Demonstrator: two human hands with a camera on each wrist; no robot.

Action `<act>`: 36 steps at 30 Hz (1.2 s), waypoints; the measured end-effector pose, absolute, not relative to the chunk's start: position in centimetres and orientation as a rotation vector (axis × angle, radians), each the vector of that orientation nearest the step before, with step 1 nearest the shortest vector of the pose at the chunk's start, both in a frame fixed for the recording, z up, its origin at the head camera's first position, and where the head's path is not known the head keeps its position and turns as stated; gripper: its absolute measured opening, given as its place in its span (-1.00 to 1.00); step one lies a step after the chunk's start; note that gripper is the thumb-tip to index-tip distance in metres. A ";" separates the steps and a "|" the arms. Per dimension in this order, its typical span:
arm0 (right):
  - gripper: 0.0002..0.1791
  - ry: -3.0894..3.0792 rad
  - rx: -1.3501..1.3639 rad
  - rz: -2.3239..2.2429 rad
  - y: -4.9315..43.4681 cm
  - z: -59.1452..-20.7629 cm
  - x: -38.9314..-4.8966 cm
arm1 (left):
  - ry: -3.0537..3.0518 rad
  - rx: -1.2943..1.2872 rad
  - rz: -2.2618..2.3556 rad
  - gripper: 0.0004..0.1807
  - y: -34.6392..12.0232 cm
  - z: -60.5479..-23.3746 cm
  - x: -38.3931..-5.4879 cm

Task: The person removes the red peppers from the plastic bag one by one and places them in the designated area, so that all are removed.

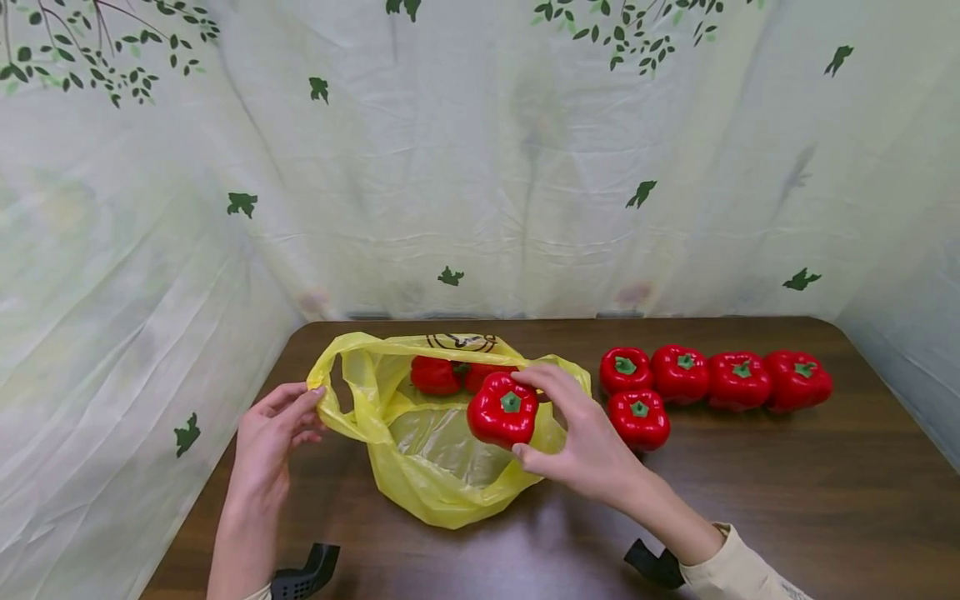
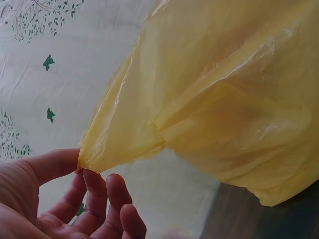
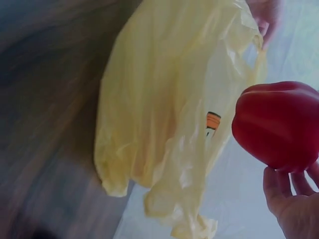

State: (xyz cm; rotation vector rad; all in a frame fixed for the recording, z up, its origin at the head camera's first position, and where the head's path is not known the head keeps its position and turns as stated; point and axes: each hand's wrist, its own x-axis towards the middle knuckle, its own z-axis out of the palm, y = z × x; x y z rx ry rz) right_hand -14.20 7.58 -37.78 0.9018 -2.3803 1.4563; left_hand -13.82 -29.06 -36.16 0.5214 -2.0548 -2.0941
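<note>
A yellow plastic bag [image 1: 420, 492] sits on the table with its mouth spread, and red bell peppers [image 1: 435, 377] lie inside near its far wall. Thumb and fingers of my left hand [image 1: 273, 433] pinch the bag's handle at the left; the left wrist view shows the bag film [image 2: 114, 134] stretched from that grip. Over the bag's opening my right hand [image 1: 581, 437] holds another red bell pepper [image 1: 501, 412], green stem facing the head camera. In the right wrist view this pepper [image 3: 279, 127] rests in the fingertips, beside the bag [image 3: 154, 99].
To the right of the bag, several red bell peppers [image 1: 740, 381] stand in a row, with one more pepper [image 1: 639, 419] in front of the row's left end. A pale curtain [image 1: 480, 167] with leaf and bird prints hangs behind the brown wooden table [image 1: 787, 500].
</note>
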 end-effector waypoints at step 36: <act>-0.07 -2.375 0.570 1.361 19.6 -36.5 -11.5 | -2.052 0.594 -2.079 -0.80 -28.7 -36.2 -14.0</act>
